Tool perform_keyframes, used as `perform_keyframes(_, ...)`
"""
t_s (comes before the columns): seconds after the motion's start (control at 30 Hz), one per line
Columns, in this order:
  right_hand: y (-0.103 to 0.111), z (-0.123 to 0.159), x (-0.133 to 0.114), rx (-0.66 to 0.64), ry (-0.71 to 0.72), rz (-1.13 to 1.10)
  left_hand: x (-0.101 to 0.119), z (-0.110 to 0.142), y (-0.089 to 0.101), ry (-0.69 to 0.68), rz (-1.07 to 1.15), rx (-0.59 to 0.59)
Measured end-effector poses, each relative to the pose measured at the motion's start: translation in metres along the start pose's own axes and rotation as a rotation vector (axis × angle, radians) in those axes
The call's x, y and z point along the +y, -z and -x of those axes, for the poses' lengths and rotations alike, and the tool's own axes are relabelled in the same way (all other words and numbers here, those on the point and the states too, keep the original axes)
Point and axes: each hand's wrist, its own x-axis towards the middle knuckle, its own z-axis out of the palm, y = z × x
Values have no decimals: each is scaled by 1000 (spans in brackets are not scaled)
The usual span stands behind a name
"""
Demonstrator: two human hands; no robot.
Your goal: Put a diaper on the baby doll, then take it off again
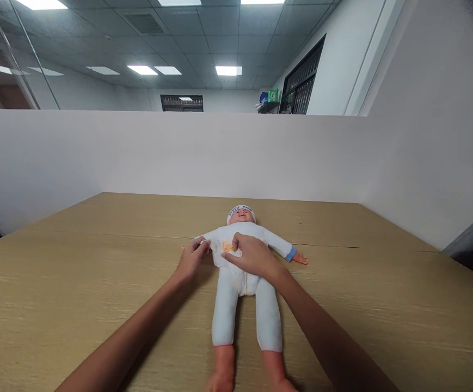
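A baby doll in a white suit and a white cap lies on its back on the wooden table, head away from me, bare feet at the near edge. My left hand pinches the white cloth at the doll's sleeve, on the left side of its body. My right hand rests on the doll's belly, fingers curled and pressing on the suit near a small yellow patch on the chest. The doll's other arm, with a blue cuff, stretches out to the right.
White partition walls close off the table at the back and on the right. A dark seam runs across the tabletop behind the doll. Beyond the partition are ceiling lights and a shelf with boxes.
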Motion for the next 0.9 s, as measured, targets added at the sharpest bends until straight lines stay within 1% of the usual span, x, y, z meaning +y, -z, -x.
perform_keyframes(0.07, 2, 4, -2, 75, 75, 15, -10, 7, 16, 15, -27, 27)
perform_keyframes(0.13, 4, 7, -4, 116, 219, 21, -19, 14, 27, 34, -59, 30)
perform_keyframes(0.17, 4, 7, -5, 105, 309, 19, -22, 17, 30, 43, -74, 28)
perform_keyframes(0.2, 5, 6, -6, 68, 402, 16, -25, 19, 31, 51, -85, 24)
perform_keyframes(0.27, 3, 0, -6, -78, 551, 34, -26, 21, 29, 59, -83, 18)
perform_keyframes(0.33, -2, -11, -6, -217, 614, 77, -24, 22, 25, 47, -41, 17)
perform_keyframes(0.4, -8, -25, -6, -294, 623, 134, -20, 23, 20, 35, 13, 14)
perform_keyframes(0.5, -15, -42, -9, -335, 643, 179, -15, 24, 14, 41, 61, -1)
perform_keyframes(0.6, -11, -43, -11, -344, 664, 190, -8, 21, 11, 45, 69, -14)
perform_keyframes(0.63, -8, -39, -10, -315, 660, 181, -5, 19, 10, 43, 69, -13)
perform_keyframes(0.7, -2, -28, -7, -181, 610, 138, 1, 15, 8, 33, 67, -8)
perform_keyframes(0.77, 2, -15, -1, 7, 495, 88, 9, 9, 4, 23, 66, -21)
perform_keyframes(0.8, 2, -9, 2, 79, 428, 61, 12, 6, 0, 20, 65, -35)
perform_keyframes(0.83, 1, -5, 5, 120, 367, 36, 16, 4, -5, 18, 65, -52)
perform_keyframes(0.9, -4, -1, 10, 146, 281, -24, 22, -2, -17, 9, 64, -94)
